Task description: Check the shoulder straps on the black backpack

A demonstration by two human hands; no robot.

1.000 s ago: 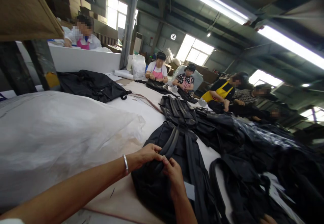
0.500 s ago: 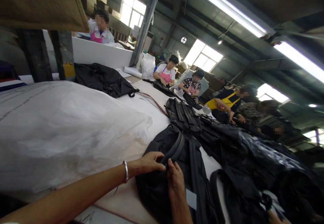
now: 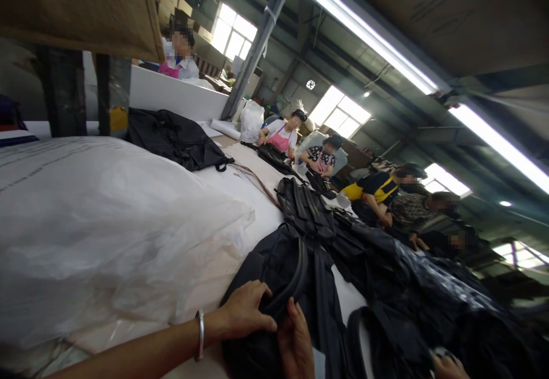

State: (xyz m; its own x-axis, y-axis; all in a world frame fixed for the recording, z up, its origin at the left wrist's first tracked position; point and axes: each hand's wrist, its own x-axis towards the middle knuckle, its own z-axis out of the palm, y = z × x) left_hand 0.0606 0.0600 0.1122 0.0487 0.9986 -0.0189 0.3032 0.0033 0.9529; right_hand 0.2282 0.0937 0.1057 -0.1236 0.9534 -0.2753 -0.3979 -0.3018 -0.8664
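Note:
A black backpack [image 3: 274,259] lies on the white-covered table under both of my hands, its padded shoulder straps facing up. My left hand [image 3: 242,313], with a silver bangle at the wrist, grips the backpack beside the strap; its thumb lies on top and some fingertips are hidden in the fabric. Close by on the right, my right hand [image 3: 297,339] holds the same strap area between thumb and fingers. A pale card or paper [image 3: 319,363] shows on the backpack next to my right wrist.
A large translucent plastic bag [image 3: 107,213] bulges on the left. More black backpacks lie at the back left [image 3: 175,139], ahead [image 3: 302,204] and to the right [image 3: 394,333]. A co-worker's hand [image 3: 448,364] reaches in at bottom right. Several co-workers sit along the table's far side.
The view has shifted, so my hands and the backpack appear lower and slightly left. Both hands stay on the strap area. The co-worker's hand at bottom right shows more.

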